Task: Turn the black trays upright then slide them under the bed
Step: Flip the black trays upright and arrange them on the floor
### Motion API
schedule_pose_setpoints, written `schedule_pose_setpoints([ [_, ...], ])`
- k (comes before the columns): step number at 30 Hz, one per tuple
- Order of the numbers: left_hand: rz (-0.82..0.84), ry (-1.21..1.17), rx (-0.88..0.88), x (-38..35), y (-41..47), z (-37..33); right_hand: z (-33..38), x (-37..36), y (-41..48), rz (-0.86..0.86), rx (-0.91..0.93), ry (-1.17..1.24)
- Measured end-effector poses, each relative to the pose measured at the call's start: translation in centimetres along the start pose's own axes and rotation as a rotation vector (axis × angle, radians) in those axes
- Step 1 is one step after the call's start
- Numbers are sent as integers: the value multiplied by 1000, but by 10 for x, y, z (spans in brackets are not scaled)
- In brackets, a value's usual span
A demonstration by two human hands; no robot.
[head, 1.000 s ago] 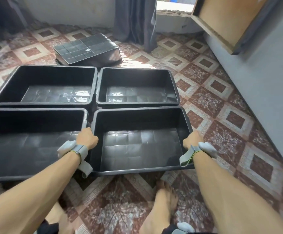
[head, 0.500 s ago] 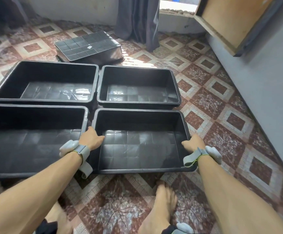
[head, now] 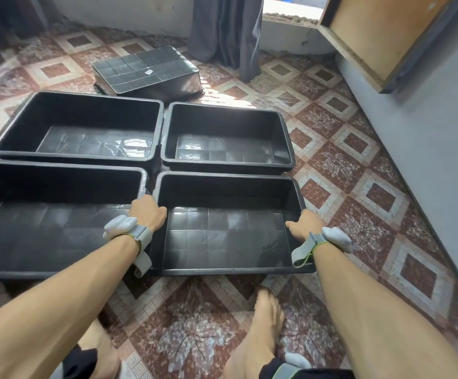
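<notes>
I have both hands on the near right tray (head: pixel 228 270), which sits on the tiled floor (head: pixel 359 187) at dead centre of my view. It stands upright, open side up, with its long axis running from 9 o'clock to 3 o'clock.

My left hand (head: pixel 147 213) is curled over the short rim at the tray's 9 o'clock end. My right hand (head: pixel 303 225) clasps the short rim at its 3 o'clock end, thumb inside the wall; the other fingers are hidden outside it.

The near left tray (head: pixel 45 228) lies just beside it at 9 o'clock, also upright, long axis the same way. At 12 o'clock the far right tray (head: pixel 225 162) appears to touch its far rim, and the far left tray (head: pixel 86 157) sits at 10 o'clock. Both are upright and lie lengthwise from 9 to 3.

Beyond them, toward 11 o'clock, an overturned tray (head: pixel 146 69) rests base up, its long axis skewed roughly 8 to 2. A dark curtain (head: pixel 225 31) hangs at 12 o'clock. A bare foot (head: pixel 263 324) stands at 6 o'clock, just short of the held tray.
</notes>
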State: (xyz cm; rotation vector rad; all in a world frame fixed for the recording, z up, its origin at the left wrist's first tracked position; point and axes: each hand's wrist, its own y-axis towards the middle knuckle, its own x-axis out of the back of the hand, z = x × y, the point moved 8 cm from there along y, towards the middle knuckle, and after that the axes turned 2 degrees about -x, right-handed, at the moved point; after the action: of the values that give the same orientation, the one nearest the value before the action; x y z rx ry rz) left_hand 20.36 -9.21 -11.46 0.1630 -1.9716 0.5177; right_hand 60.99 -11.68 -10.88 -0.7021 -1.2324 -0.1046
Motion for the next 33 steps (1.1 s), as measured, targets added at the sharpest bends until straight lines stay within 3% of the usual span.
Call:
schedule_pose_setpoints([
  [6, 15, -4, -77, 22, -4, -20, 45, 5, -10, 0, 121, -7],
  [17, 73, -40, -153, 60, 63, -26, 216, 18, -11, 2, 460, 45],
  [27, -63, -37, -108, 96, 247, -51, 417, 6, 71, -51, 757, 1],
  [33, -197, -118, -60, 128, 348, -47, 487, 2, 122, -111, 827, 2],
])
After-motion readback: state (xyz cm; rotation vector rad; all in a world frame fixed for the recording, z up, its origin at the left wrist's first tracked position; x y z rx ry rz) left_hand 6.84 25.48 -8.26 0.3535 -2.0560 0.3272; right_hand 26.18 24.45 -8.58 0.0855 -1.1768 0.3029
